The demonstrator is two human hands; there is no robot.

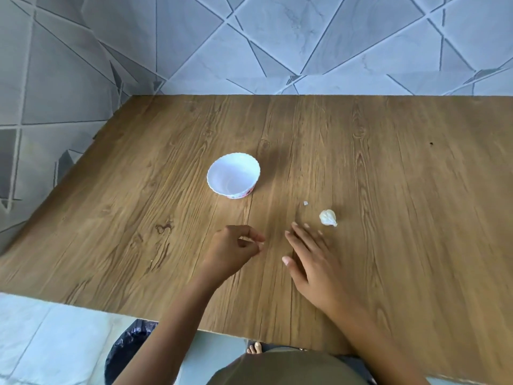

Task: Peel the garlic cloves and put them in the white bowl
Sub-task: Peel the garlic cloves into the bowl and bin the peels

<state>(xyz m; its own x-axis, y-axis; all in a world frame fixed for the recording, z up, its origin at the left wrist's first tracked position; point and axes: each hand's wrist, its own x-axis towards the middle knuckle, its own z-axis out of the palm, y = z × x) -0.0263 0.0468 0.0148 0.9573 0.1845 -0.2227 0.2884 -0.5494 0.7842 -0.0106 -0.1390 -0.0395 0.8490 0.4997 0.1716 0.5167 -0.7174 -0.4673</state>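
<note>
The left hand hovers over the counter with its fingers curled and the thumb meeting the index fingertip; whether it pinches anything cannot be told. The right hand lies palm down, fingers straight and slightly spread, and holds nothing. Just beyond its fingertips, not touching them, lies one piece of garlic, still in its skin. One small scrap of peel lies near it, toward the bowl. The single white bowl has a scalloped rim and stands upright, farther back and left of the garlic; its inside shows plain white.

The counter is a brown wood-grain surface. Behind and to the left of it stands a wall of grey tiles with angular line patterns. Below the near edge are a pale tiled floor and one black bin bag.
</note>
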